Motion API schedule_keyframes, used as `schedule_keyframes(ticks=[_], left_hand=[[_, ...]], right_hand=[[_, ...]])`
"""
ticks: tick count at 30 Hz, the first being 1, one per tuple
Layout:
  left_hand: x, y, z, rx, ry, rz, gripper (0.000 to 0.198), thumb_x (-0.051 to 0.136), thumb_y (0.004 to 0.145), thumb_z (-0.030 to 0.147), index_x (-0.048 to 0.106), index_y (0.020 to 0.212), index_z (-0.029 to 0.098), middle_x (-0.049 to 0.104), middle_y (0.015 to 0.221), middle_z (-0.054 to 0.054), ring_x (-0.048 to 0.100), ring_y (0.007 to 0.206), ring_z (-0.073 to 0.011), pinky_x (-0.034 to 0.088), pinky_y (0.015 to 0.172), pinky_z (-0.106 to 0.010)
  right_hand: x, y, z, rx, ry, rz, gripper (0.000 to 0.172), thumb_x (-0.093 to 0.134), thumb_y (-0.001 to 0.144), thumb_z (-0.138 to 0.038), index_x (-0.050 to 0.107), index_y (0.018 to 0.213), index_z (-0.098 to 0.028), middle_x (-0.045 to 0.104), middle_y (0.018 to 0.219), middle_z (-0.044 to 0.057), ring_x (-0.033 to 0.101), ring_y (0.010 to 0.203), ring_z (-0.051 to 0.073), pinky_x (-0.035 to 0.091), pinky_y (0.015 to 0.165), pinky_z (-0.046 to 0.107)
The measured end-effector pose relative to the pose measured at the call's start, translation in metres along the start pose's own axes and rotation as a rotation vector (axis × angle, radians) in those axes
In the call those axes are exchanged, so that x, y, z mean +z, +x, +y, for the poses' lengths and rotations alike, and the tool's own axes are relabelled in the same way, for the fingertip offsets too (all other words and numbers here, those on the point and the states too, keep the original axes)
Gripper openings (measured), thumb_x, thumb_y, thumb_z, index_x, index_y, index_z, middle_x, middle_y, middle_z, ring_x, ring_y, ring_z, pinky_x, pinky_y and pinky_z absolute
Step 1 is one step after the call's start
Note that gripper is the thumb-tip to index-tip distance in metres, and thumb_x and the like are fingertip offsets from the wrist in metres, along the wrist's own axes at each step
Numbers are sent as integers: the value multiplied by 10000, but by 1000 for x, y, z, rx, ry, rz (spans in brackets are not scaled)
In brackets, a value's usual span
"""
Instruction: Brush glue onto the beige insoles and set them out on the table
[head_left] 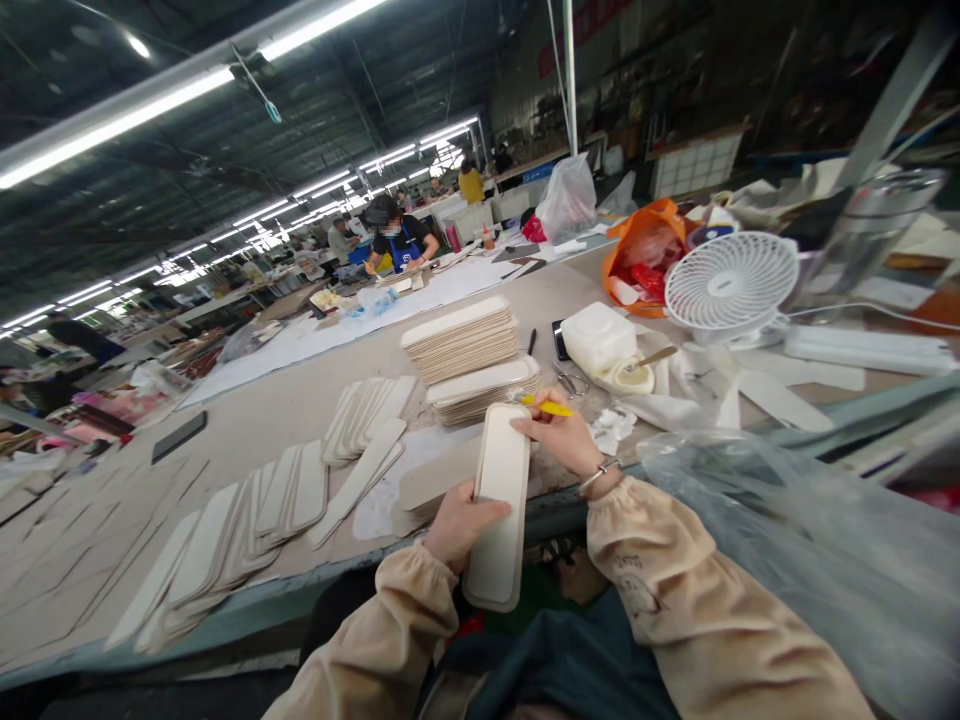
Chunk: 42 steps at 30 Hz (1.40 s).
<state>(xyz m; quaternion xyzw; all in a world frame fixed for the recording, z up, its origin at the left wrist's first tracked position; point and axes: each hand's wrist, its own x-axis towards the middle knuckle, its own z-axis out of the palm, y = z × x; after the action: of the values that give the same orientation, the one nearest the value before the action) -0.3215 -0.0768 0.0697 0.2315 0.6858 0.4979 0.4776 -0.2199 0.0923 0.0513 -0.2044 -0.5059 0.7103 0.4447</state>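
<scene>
My left hand point(461, 522) is closed on the lower left edge of a long white panel point(501, 500) with rounded corners and a beige rim, thumb across its face. At the panel's upper right edge, my right hand point(564, 436) pinches it with the thumb. The same hand holds what looks like a small yellow-handled brush point(551, 407), its tip partly hidden by the stacks' edge. Just beyond the panel stand two stacks of similar pieces, a nearer stack point(484, 388) and a farther stack point(461, 340). Beige pieces point(439, 475) lie beside my left hand.
Overlapping strips point(292, 490) fan out leftward along the table point(300, 370). A white plastic container point(598, 335), scissors point(574, 382), an orange bag point(645, 245) and a white fan point(731, 285) sit to the right. Clear plastic sheeting point(810, 540) hangs at the near right. A co-worker point(405, 240) sits across.
</scene>
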Motion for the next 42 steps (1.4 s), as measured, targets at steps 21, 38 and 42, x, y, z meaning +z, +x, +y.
schedule_keyframes(ticks=[21,38,42], left_hand=[[-31,-24,-15,-222,-155,-257,502,870,581,389,707,958,101,736,784,-85,686,655,-194,548,547,-255],[-70,2,12,23,-48,9,353,877,515,296,658,735,129,658,645,1,585,581,-119,465,541,-222],[-91,37,53,61,-95,114,389,869,498,266,662,800,132,685,748,-23,629,653,-139,508,582,-242]], right_hand=[[-19,18,10,-88,-34,212,518,853,538,-311,436,839,-246,473,624,-107,459,543,93,425,508,212],[-18,34,5,-108,-90,392,545,855,540,-450,457,840,-230,498,662,-79,497,554,110,491,487,238],[-16,56,10,-140,-183,424,511,820,575,-475,472,858,-229,505,702,-70,486,569,111,512,520,264]])
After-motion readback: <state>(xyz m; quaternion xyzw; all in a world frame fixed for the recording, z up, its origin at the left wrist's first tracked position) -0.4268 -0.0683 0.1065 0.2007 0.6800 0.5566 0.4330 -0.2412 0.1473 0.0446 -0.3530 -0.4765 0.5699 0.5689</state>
